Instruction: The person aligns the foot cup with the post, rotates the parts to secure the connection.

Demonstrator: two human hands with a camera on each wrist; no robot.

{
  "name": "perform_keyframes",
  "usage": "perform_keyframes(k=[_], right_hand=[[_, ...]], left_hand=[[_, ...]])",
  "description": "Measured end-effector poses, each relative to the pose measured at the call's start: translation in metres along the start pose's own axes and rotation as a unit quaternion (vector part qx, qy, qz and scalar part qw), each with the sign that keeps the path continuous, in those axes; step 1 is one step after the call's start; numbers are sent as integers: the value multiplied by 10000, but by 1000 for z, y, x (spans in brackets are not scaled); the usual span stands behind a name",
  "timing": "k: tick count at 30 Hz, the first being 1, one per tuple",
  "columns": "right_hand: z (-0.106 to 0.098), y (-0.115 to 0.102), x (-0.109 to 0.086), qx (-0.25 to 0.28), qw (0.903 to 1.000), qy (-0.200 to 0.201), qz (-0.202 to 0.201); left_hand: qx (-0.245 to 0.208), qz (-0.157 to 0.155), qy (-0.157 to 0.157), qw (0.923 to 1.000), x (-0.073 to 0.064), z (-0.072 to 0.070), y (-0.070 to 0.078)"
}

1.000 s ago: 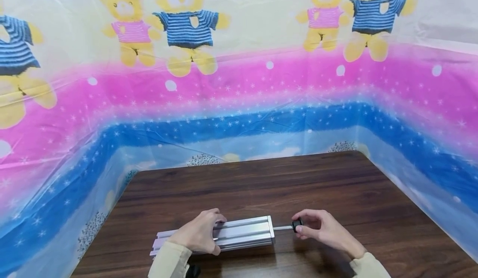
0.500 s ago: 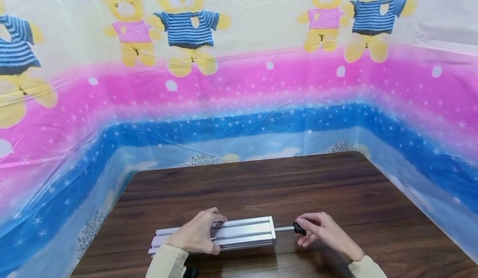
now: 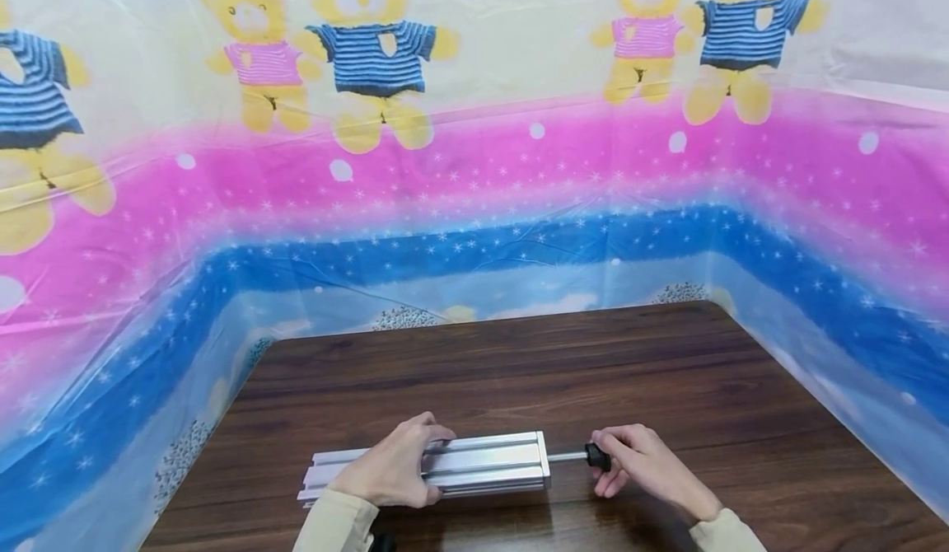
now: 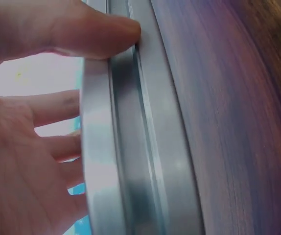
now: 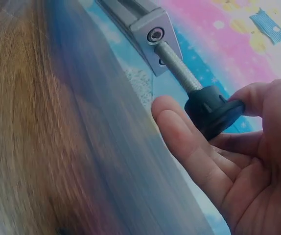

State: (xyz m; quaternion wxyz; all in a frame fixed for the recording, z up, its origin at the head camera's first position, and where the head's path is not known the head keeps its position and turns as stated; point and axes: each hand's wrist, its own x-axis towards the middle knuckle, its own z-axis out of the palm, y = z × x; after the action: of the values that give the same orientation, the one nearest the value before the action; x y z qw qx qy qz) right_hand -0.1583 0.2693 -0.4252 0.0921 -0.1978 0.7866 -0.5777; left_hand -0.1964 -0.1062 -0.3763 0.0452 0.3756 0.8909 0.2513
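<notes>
A silver aluminium profile (image 3: 485, 458) with lengthwise grooves lies on the table, an end plate (image 5: 152, 39) with screw heads on its right end. My left hand (image 3: 393, 463) grips it across the middle; in the left wrist view the thumb (image 4: 116, 36) presses along a groove and the fingers go behind. From the plate sticks out the threaded rod (image 5: 179, 66) of a levelling foot, which ends in a black ribbed base (image 5: 210, 111). With thumb and fingers my right hand (image 3: 648, 465) pinches this base. The rod's far end is hidden inside the plate.
The dark wood-grain table (image 3: 504, 362) reaches back to a hanging sheet (image 3: 474, 173) printed with bears, which surrounds its back and sides. A small black object (image 3: 383, 543) shows beside the left sleeve.
My right hand's fingers have rolled round the black base, the fingertips now lower. Profile and levelling foot have shifted very slightly right. The left hand keeps its grip.
</notes>
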Motion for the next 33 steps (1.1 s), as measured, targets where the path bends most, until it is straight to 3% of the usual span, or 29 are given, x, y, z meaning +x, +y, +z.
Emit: perform_keyframes(k=[14,20,24,28,33], right_hand=[[-1,1,-1,406,9979,-233,437],[-5,0,-3,904,9918,-104,897],[-7,-5,-5,1148,9862,-233,1169],[-7,-8,-10,1194,9888,-360,815],[-5,-7,-13,470,9987,183,-106]], left_hand=[[342,-246,81,9991,-4,4,13],[443,-7,344,9984,-5,0,13],[318,87,503,9982,-5,-4,11],[152,141,586,9981,-5,-7,9],[84,34,575,9983,-5,-9,8]])
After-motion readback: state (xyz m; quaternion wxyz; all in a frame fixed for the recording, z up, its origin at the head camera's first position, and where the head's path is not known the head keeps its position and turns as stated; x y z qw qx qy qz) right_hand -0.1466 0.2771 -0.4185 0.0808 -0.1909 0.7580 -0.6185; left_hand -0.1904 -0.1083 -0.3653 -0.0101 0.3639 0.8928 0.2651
